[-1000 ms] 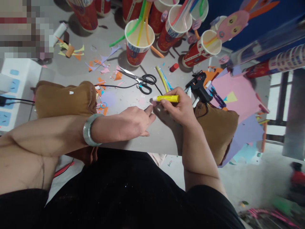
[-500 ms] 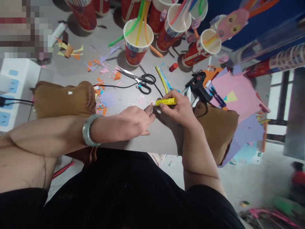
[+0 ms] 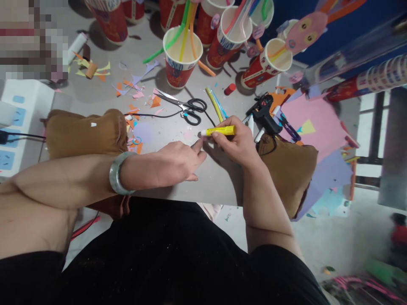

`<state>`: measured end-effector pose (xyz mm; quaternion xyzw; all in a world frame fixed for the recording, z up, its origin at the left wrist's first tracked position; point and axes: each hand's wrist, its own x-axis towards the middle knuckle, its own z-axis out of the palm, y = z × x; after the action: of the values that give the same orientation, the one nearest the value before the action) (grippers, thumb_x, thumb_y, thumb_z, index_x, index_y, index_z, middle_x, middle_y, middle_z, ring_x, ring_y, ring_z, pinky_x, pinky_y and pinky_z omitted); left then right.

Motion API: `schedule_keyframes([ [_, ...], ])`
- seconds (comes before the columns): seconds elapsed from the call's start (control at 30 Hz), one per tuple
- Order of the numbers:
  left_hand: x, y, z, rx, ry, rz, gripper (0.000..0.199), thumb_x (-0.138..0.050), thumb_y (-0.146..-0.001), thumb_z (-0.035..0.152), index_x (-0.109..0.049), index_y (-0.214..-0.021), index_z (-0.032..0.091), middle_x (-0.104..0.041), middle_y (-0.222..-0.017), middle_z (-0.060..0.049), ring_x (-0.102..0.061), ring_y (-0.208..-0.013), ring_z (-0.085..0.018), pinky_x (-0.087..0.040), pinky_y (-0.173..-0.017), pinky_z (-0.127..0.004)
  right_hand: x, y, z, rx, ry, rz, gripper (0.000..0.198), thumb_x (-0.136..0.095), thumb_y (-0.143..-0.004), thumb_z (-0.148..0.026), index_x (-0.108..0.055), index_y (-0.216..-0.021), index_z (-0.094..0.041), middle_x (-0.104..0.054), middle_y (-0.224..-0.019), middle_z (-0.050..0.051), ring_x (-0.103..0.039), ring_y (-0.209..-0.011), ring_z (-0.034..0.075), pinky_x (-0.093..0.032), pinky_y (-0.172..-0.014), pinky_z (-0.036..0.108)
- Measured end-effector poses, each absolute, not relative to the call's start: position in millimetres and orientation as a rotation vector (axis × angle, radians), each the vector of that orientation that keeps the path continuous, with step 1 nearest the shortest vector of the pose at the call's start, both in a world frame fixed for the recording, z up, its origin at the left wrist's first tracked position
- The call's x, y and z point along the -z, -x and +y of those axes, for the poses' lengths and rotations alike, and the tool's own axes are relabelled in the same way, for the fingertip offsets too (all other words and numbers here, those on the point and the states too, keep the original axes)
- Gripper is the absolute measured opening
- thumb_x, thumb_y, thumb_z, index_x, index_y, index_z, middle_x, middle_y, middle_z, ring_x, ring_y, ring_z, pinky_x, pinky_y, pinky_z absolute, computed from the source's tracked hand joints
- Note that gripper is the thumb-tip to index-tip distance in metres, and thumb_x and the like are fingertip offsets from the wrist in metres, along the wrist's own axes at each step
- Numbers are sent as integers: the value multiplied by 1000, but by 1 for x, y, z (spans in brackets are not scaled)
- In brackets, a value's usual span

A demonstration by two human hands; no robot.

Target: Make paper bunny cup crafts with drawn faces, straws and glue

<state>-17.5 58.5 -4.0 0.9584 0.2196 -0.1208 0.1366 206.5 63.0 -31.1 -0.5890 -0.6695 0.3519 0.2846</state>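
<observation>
In my right hand [image 3: 240, 140] I grip a yellow glue stick [image 3: 221, 130], its white end pointing left. My left hand [image 3: 182, 161], a pale bangle on the wrist, has its fingers bent together just below that white end. Something tiny seems to sit at these fingertips, but I cannot make out what. Beyond the hands lie black-handled scissors [image 3: 187, 106] with parted blades. Near them are a yellow straw [image 3: 214, 103], a blue strip beside it and a red cap [image 3: 229, 89]. A small pink paper disc [image 3: 188, 133] rests on the tabletop left of the glue stick.
Red paper cups [image 3: 182, 67] with straws stand along the back. A black hot glue gun [image 3: 265, 116] and coloured paper sheets [image 3: 318, 118] lie at right. Brown cushions [image 3: 85, 133] flank my arms. Paper scraps [image 3: 136, 91] litter the left; a power strip [image 3: 27, 127] is farther left.
My right hand has raised the glue stick's white end slightly away from my left fingertips. My left hand has barely moved, and the view has shifted a little.
</observation>
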Motion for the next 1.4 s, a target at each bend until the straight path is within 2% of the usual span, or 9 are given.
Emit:
schedule_keyframes([
  [0.23, 7, 18, 59, 387, -2716, 647, 68, -58, -98, 59, -49, -149, 15, -45, -160, -26, -72, -95, -27, -52, -72, -35, 30, -205, 64, -919, 1584, -1854, 23, -71, -83, -43, -56, -86, -26, -57, -63, -5, -49, -56, 14, -40, -57, 30],
  [0.37, 6, 18, 59, 389, -2737, 644, 67, -56, -99, 59, -49, -148, 14, -42, -162, -27, -72, -91, -26, -51, -70, -35, 29, -206, 62, -956, 1595, -1778, 21, -68, -87, -43, -56, -89, -26, -59, -65, -4, -52, -56, 15, -40, -56, 31],
  [0.53, 11, 20, 57, 351, -2762, 631, 69, -54, -99, 61, -47, -150, 15, -43, -161, -28, -72, -92, -27, -51, -69, -36, 29, -208, 63, -920, 1591, -1843, 22, -72, -82, -41, -57, -85, -26, -59, -64, -4, -51, -56, 14, -40, -55, 30],
  [0.7, 11, 20, 56, 312, -2821, 623, 69, -54, -99, 61, -51, -147, 12, -43, -161, -29, -73, -92, -29, -52, -66, -37, 30, -209, 63, -912, 1586, -1788, 18, -68, -86, -41, -57, -88, -27, -57, -62, -4, -52, -56, 15, -41, -55, 31],
  [0.87, 7, 17, 57, 364, -2784, 633, 71, -58, -97, 60, -51, -149, 12, -41, -162, -29, -73, -86, -29, -52, -63, -38, 26, -209, 64, -863, 1574, -1852, 17, -70, -79, -34, -56, -83, -25, -62, -69, -3, -54, -60, 15, -43, -58, 31],
  [1.03, -2, 12, 60, 455, -2698, 662, 69, -64, -95, 57, -53, -148, 15, -39, -164, -28, -74, -89, -29, -53, -67, -37, 26, -210, 65, -903, 1579, -1815, 15, -68, -80, -34, -55, -83, -26, -60, -65, -4, -52, -57, 15, -42, -56, 31],
  [1.17, -4, 12, 60, 461, -2706, 654, 69, -62, -96, 57, -52, -149, 14, -38, -165, -28, -74, -89, -29, -53, -65, -37, 26, -209, 65, -834, 1563, -1868, 16, -70, -76, -30, -56, -81, -26, -61, -69, -4, -53, -60, 15, -44, -60, 32],
  [1.4, 9, 18, 58, 338, -2784, 630, 69, -59, -97, 60, -52, -146, 13, -49, -157, -27, -72, -80, -25, -48, -59, -34, 29, -206, 64, -871, 1549, -1868, 16, -70, -81, -34, -57, -85, -25, -59, -68, -5, -51, -58, 14, -41, -58, 30],
])
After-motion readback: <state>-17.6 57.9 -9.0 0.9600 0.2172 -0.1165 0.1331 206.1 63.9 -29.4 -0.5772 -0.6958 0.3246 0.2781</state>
